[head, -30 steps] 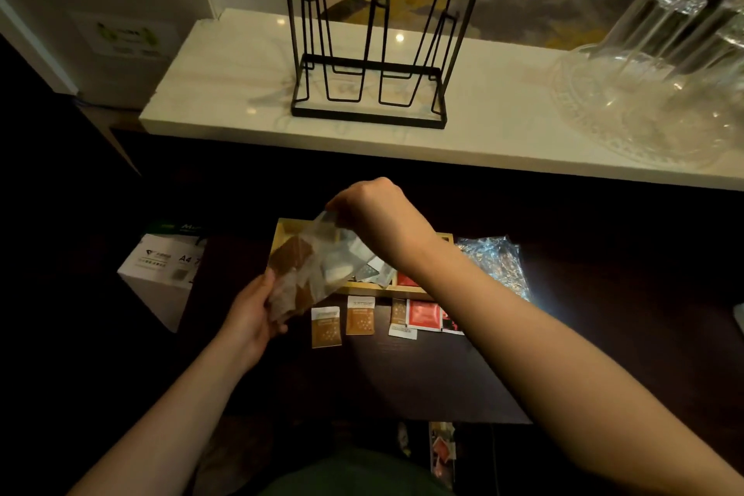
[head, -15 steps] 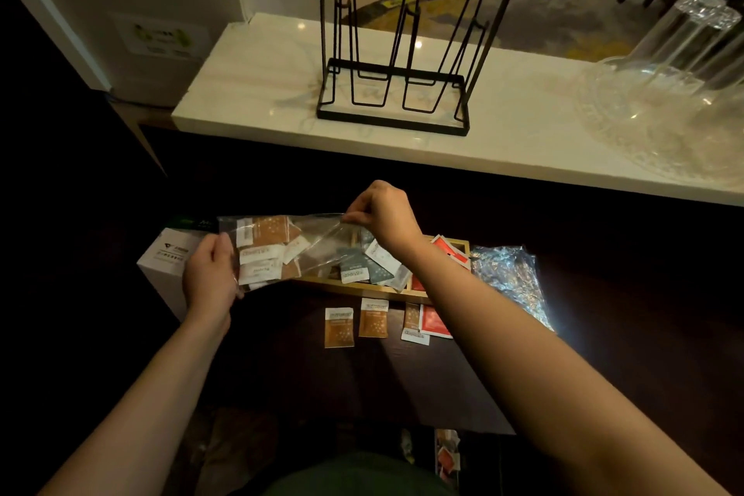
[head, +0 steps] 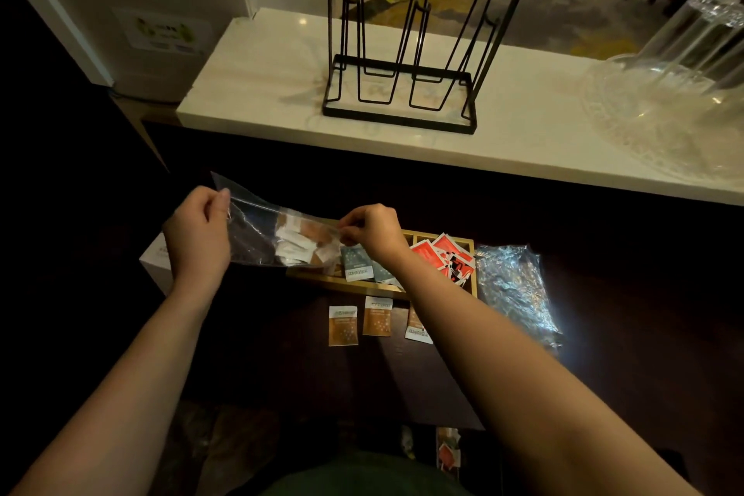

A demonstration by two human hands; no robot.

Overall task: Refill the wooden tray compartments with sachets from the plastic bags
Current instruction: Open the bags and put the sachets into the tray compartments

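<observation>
A clear plastic bag (head: pixel 265 232) with brown and white sachets is stretched sideways between my hands, just above the left end of the wooden tray (head: pixel 362 287). My left hand (head: pixel 199 236) pinches the bag's left end. My right hand (head: pixel 372 230) pinches its right end over the tray. In the tray lie teal sachets (head: pixel 356 263) in the middle and red sachets (head: pixel 449 256) on the right. Brown sachets (head: pixel 343 324) lie loose on the dark table in front of the tray.
A second crumpled plastic bag (head: pixel 513 290) lies right of the tray. A white box (head: pixel 155 264) stands at the left, partly behind my left hand. On the white counter behind stand a black wire rack (head: pixel 402 48) and upturned glasses (head: pixel 684 64) on a clear dish.
My hands have moved apart and pulled the bag out flat. The left hand rose and shifted left; the sachets slid toward the bag's right end near the tray.
</observation>
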